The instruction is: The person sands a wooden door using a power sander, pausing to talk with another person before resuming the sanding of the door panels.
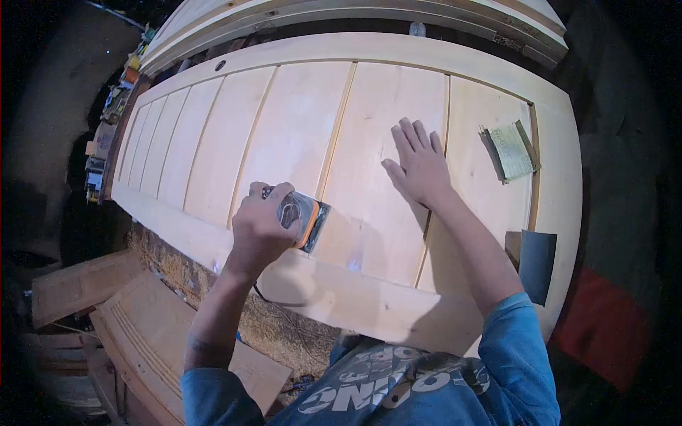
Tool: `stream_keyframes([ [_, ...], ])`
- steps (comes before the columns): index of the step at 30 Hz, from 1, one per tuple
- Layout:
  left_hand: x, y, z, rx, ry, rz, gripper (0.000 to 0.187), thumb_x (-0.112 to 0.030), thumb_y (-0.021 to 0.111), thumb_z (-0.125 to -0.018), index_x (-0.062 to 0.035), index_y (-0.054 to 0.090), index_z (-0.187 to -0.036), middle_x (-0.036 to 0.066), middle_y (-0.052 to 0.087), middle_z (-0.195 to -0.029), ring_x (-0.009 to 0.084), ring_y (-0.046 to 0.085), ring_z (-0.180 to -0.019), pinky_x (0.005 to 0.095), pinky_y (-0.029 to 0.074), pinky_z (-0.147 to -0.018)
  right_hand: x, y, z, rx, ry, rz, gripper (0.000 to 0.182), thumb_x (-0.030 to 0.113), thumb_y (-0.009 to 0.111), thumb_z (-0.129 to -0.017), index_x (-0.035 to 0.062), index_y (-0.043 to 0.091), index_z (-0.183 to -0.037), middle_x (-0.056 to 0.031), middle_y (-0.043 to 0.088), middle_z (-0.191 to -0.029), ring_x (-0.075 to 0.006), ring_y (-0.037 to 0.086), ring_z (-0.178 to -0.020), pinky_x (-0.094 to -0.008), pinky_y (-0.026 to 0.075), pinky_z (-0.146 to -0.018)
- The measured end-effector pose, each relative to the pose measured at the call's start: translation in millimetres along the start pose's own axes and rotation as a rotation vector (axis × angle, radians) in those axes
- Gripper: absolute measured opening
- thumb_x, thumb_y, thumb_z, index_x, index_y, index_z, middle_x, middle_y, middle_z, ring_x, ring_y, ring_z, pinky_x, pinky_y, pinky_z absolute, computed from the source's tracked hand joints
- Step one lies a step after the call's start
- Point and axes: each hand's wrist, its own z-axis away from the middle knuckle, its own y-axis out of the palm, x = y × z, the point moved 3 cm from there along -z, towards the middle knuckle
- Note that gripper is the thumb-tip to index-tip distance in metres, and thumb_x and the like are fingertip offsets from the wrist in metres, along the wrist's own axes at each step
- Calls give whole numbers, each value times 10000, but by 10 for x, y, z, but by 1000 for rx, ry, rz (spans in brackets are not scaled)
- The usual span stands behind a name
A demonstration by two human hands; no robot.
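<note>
A large pale wooden door [298, 128] with several vertical panels lies flat in front of me. My left hand [261, 226] grips a small orange and grey power sander [307, 216], which rests on a panel near the door's near rail. My right hand [419, 162] lies flat on the neighbouring panel with fingers spread, holding nothing. A cord runs down from the sander below the door's edge.
Folded sandpaper sheets [513, 150] lie on the right panel, and a dark sheet [536, 264] sits at the near right corner. More wooden frames [369, 14] lie beyond the door. Sawdust [213, 284] and carved boards [142, 334] are on the floor at the left.
</note>
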Motion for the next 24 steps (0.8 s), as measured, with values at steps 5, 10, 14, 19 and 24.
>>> stream_keyframes([
  [5,194,95,-796,122,-195,-60,481,-246,792,-725,-185,630,-1174,170,603,-1088,370,671,-977,457,566,-829,-74,17,-75,6,55,8,702,454,512,-989,67,338,-1547,-143,279,-1638,-359,223,-1522,-589,172,-1214],
  [10,305,259,-1926,126,-162,-145,507,-338,769,-717,-192,629,-1181,176,626,-1083,381,669,-996,486,549,-871,-33,-48,-113,42,107,34,695,478,488,-973,99,367,-1544,-121,267,-1648,-339,209,-1531,-656,137,-1193],
  [14,352,453,-2824,99,-92,-182,554,-377,755,-675,-185,634,-1180,187,683,-1098,393,670,-1028,488,546,-884,-36,-55,-119,71,133,45,693,505,474,-971,148,365,-1555,-93,256,-1656,-325,203,-1535,-677,131,-1183],
  [19,260,510,-3425,138,-68,-192,546,-383,709,-727,-188,625,-1229,159,690,-1200,345,634,-1167,470,537,-939,-31,-66,-138,98,148,38,725,541,478,-963,164,352,-1569,-85,260,-1658,-328,197,-1539,-665,122,-1192],
  [24,379,513,-3530,139,-136,-178,569,-396,715,-722,-191,623,-1245,142,695,-1215,345,640,-1176,470,534,-952,-40,-61,-129,86,138,23,728,527,507,-955,150,366,-1562,-99,277,-1652,-344,200,-1537,-665,130,-1189],
])
